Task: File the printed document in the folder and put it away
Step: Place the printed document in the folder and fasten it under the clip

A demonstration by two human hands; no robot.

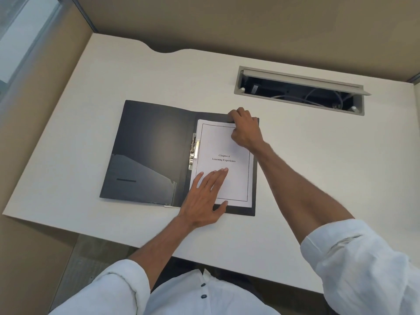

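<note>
A dark folder [150, 151] lies open flat on the white desk [318, 167]. Its left half has an inner pocket. On its right half rests the printed document [225, 146], a white stack with a bordered title page. A silver clamp [194, 153] along the spine sits at the stack's left edge. My left hand [205, 196] lies flat, fingers spread, on the lower part of the page. My right hand [245, 128] is curled at the top right corner of the stack, fingers touching the paper's top edge and the folder.
An open cable hatch [300, 90] with wires inside is sunk into the desk at the back right. Beige partition walls [227, 21] close in the desk at the back and left. The desk's front edge runs just below the folder.
</note>
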